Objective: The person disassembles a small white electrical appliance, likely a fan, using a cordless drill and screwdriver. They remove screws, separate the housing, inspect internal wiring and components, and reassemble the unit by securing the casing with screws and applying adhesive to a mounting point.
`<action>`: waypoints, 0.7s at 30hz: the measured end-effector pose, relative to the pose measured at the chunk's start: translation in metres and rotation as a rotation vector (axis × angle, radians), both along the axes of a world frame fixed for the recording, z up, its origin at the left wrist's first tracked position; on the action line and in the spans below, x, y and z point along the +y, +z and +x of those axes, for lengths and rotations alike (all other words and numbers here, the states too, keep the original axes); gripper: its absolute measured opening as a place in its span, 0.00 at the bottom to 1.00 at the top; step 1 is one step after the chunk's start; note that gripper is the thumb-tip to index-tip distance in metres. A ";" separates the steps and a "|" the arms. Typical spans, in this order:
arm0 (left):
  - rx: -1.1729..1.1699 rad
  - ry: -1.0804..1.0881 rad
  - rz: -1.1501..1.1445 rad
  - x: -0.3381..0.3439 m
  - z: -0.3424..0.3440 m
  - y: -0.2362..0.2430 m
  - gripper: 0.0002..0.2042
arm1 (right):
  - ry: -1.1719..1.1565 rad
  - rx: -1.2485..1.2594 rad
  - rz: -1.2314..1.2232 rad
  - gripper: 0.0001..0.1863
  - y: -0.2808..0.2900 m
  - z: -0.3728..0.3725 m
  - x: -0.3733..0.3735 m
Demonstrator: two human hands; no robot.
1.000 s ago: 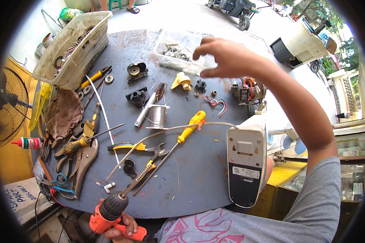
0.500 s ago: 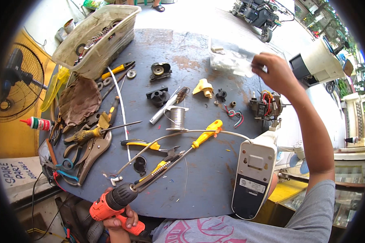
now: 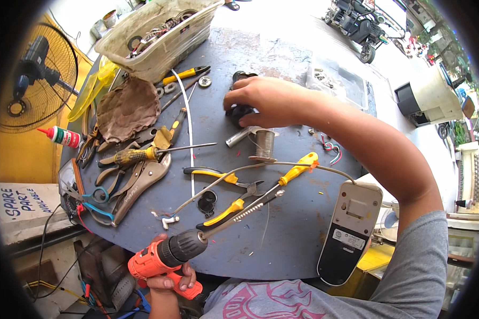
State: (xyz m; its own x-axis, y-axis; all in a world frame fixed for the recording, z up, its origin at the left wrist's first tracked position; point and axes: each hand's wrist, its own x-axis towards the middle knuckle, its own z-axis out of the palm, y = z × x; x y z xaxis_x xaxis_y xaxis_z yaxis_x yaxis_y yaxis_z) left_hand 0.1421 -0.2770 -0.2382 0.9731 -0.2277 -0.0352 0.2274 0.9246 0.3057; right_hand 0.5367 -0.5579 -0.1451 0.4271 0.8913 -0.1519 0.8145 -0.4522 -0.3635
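My left hand (image 3: pixel 162 283) grips an orange and black cordless drill (image 3: pixel 146 261) at the table's near edge. Its chuck (image 3: pixel 183 247) points right, toward a yellow-handled screwdriver (image 3: pixel 298 169) and yellow-black pliers (image 3: pixel 229 210). Across the table, my right hand (image 3: pixel 269 100) curls its thumb and fingers round a black plastic part (image 3: pixel 239 112), partly hidden by the hand. A second black part (image 3: pixel 243 76) shows just behind the knuckles. Nearer me stand a spool of solder wire (image 3: pixel 263 144) and a metal tube (image 3: pixel 238 137).
Hand tools, including locking pliers (image 3: pixel 143 183), crowd the left side by a brown cloth (image 3: pixel 127 109). A plastic bin (image 3: pixel 159 58) stands far left, a clear box (image 3: pixel 351 90) far right. A white appliance base (image 3: pixel 351 215) lies at right, its grey cable (image 3: pixel 234 171) crossing the table.
My right hand has left the clear box and moved left to the black plastic part. The drill stays in my left hand, and the whole view has shifted a little.
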 end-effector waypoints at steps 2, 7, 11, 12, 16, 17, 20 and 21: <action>-0.040 -0.017 -0.024 0.002 0.001 -0.003 0.54 | -0.073 0.054 0.062 0.16 0.012 0.000 -0.010; -0.042 -0.008 -0.022 0.004 0.000 -0.005 0.55 | -0.380 0.149 0.263 0.16 0.087 0.027 -0.066; -0.059 -0.024 -0.010 0.005 0.000 -0.004 0.54 | -0.386 0.005 -0.034 0.11 0.077 0.024 -0.077; -0.070 -0.033 -0.010 0.004 0.001 -0.004 0.53 | -0.282 -0.075 -0.064 0.11 0.063 0.017 -0.073; -0.089 -0.013 -0.014 0.002 0.003 -0.004 0.53 | -0.144 -0.388 -0.093 0.14 0.029 -0.008 -0.055; -0.072 -0.001 -0.030 0.001 0.003 -0.003 0.53 | -0.108 -0.374 -0.086 0.13 0.027 -0.010 -0.050; -0.030 0.026 -0.049 -0.001 0.001 -0.001 0.54 | -0.119 -0.293 -0.095 0.14 0.013 -0.007 -0.022; -0.017 0.031 -0.052 -0.001 0.001 -0.001 0.54 | -0.118 -0.265 -0.067 0.15 0.007 -0.004 -0.012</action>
